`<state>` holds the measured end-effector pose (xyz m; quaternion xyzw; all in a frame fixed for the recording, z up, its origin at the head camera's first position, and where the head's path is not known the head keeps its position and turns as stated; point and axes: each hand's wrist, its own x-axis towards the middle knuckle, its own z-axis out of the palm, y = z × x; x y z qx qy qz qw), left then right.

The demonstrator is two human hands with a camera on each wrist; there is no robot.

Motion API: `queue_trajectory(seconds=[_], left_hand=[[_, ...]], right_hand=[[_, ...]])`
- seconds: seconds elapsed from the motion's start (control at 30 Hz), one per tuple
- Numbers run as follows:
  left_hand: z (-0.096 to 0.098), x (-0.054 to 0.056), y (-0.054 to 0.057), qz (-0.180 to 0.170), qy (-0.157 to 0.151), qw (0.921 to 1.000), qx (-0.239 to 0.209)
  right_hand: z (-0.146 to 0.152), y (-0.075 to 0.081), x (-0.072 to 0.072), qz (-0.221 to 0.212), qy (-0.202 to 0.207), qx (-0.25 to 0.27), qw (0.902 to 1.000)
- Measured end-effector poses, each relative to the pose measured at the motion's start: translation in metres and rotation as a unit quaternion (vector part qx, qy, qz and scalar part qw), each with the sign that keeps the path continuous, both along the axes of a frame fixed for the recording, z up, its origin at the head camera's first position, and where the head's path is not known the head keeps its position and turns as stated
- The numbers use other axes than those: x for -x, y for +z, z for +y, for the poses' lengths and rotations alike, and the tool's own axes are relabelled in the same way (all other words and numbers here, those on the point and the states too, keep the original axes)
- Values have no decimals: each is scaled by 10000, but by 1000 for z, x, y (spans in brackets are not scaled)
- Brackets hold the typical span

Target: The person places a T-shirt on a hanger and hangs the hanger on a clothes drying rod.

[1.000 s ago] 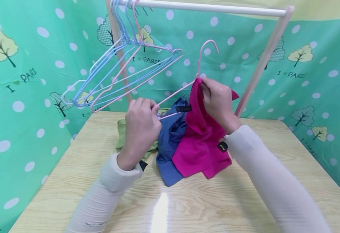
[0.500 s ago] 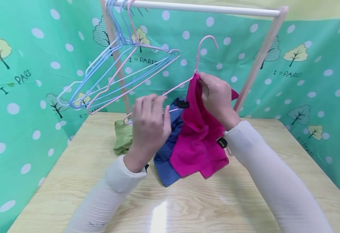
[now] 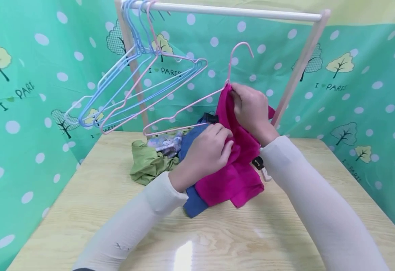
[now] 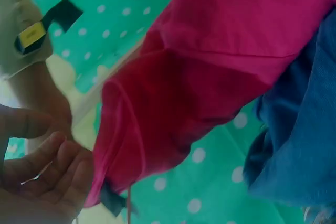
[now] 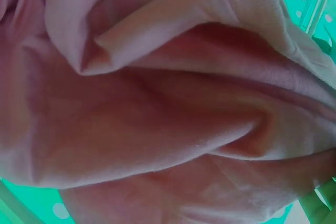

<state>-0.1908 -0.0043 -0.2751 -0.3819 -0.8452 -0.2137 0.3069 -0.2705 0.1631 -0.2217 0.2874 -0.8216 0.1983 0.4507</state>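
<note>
In the head view my right hand point(image 3: 251, 109) pinches the top edge of a magenta shirt point(image 3: 218, 188) just below the hook of a pink hanger point(image 3: 190, 103). The hanger's left arm sticks out bare; its right part is hidden by the shirt and hand. My left hand point(image 3: 211, 150) is at the shirt's left side, overlapping it in this view. In the left wrist view its fingers point(image 4: 63, 166) are loosely bent, thumb apart, right beside the edge of the magenta cloth point(image 4: 220, 30). Draped magenta cloth point(image 5: 147, 114) fills the right wrist view, looking paler there.
A blue garment point(image 3: 194, 203), a green one point(image 3: 146, 162) and a patterned cloth point(image 3: 167, 145) lie on the wooden table point(image 3: 82, 210). Behind stands a rack with a white rail point(image 3: 238, 11); several blue and pink hangers point(image 3: 140, 82) hang at its left.
My left hand has let go of the pink hanger's left end and moved right to the magenta shirt. My right hand keeps its pinch at the top of the shirt.
</note>
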Motion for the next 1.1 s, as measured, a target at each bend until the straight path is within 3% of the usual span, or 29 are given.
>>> queue_trajectory(seconds=[0.23, 0.4, 0.6, 0.73, 0.9, 1.0, 1.1], left_hand=[[17, 15, -6, -1154, 290, 9916, 499], [27, 19, -16, -1793, 679, 9812, 231], [28, 17, -24, -2001, 1639, 9659, -85], [23, 18, -22, -1992, 1866, 9620, -22], [12, 17, -13, -2050, 1534, 9656, 446], [2, 17, -8, -2040, 923, 9740, 359], [-10, 19, -5, -2002, 176, 9796, -81]], right_hand=[[0, 2, 2, -102, 73, -34, 9999], [-1, 3, 2, -205, 47, -67, 9998], [5, 2, 2, -105, -109, -113, 9998], [12, -1, 4, -12, -232, -56, 9997], [17, -5, 7, 99, -358, -87, 9993], [21, -9, 8, 64, -460, -84, 9989], [25, -11, 10, -126, -559, -9, 9984]])
